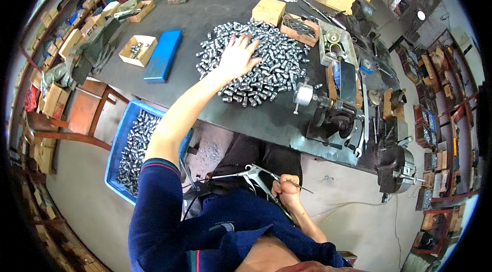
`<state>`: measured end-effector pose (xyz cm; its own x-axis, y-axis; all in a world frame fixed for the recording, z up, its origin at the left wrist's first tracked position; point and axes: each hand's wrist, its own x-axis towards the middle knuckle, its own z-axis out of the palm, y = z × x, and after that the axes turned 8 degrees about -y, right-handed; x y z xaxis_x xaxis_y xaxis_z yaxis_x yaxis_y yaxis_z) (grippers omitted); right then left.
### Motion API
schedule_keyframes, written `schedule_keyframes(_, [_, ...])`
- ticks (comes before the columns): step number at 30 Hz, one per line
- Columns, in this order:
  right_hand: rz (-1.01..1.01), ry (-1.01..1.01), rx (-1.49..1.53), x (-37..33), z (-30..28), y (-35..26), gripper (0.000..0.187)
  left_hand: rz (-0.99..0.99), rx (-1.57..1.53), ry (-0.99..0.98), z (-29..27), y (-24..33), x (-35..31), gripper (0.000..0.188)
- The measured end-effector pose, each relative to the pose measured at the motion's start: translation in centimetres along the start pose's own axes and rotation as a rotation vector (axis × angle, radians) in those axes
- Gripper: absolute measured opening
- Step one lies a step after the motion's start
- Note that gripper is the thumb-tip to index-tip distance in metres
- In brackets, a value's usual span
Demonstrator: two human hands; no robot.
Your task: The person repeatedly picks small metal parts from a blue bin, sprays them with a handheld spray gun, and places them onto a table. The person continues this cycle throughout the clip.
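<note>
My left hand [238, 58] lies with fingers spread on a wide heap of small shiny metal fittings [277, 64] on the dark workbench [189, 21]. It rests on top of the heap, palm down, not closed round any piece. Low in front of my body, my right hand [288, 190] is closed on a silver air blow gun [252, 173] with a long thin nozzle pointing left. A slim dark rod [302, 188] sticks out to the right past these fingers. The exact grip is partly hidden by the hand.
A blue crate [110, 169] of similar fittings stands left, below bench height. On the bench are a blue case [164, 56], a small open box [148, 41], a wooden block [268, 11] and a clamping fixture [333, 116] right of the heap. A vise [394, 167] sits at the right corner.
</note>
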<state>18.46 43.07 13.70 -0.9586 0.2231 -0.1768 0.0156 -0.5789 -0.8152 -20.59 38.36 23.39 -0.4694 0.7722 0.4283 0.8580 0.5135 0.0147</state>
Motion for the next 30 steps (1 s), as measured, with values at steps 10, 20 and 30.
schedule_keyframes(10, [0.081, 0.057, 0.115, 1.9, -3.1, 1.3, 0.034, -0.002, 0.053, -0.115, 4.7, -1.8, 4.8, 0.058])
schedule_keyframes(20, [0.198, 0.091, 0.218, 2.8, -3.7, 0.5, 0.026, -0.148, -0.037, -0.222, 7.1, -4.2, 9.6, 0.045])
schedule_keyframes(30, [0.160, 0.121, 0.291, 2.7, -3.7, 0.2, 0.027, -0.225, -0.043, -0.343, 9.5, -6.6, 13.9, 0.046])
